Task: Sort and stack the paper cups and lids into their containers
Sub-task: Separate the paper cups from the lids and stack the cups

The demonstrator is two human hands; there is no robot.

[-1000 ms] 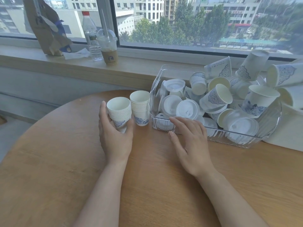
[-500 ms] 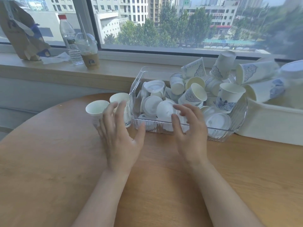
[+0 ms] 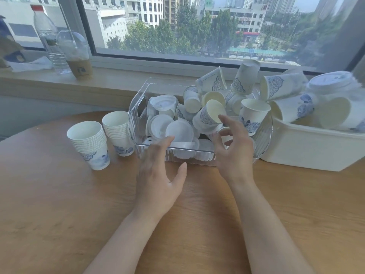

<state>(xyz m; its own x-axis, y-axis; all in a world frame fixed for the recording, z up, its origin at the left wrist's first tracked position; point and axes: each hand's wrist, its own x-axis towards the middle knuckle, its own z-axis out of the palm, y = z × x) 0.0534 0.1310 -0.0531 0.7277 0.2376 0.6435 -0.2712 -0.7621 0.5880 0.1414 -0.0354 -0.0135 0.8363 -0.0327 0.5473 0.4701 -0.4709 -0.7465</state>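
A clear plastic bin (image 3: 136, 109) on the round wooden table holds several white lids (image 3: 178, 131) and loose paper cups (image 3: 210, 115) with blue patterns. Left of it stand two stacks of nested cups (image 3: 89, 143), (image 3: 118, 131). My left hand (image 3: 158, 175) hovers at the bin's front wall with fingers spread, holding nothing. Over the bin's front right part is my right hand (image 3: 231, 149), fingers loosely bent above a tilted cup, gripping nothing. A white tub (image 3: 308, 149) at the right is heaped with larger cups and a lid.
The window sill behind carries a water bottle (image 3: 49, 36), a plastic drink cup with a straw (image 3: 76, 52) and crumpled paper (image 3: 29, 63). The wooden tabletop (image 3: 59, 204) spreads out in front of the bin.
My left hand left the cup stack and moved right to the bin's front. My right hand rose from the table edge to above the cups in the bin. The view shifted right.
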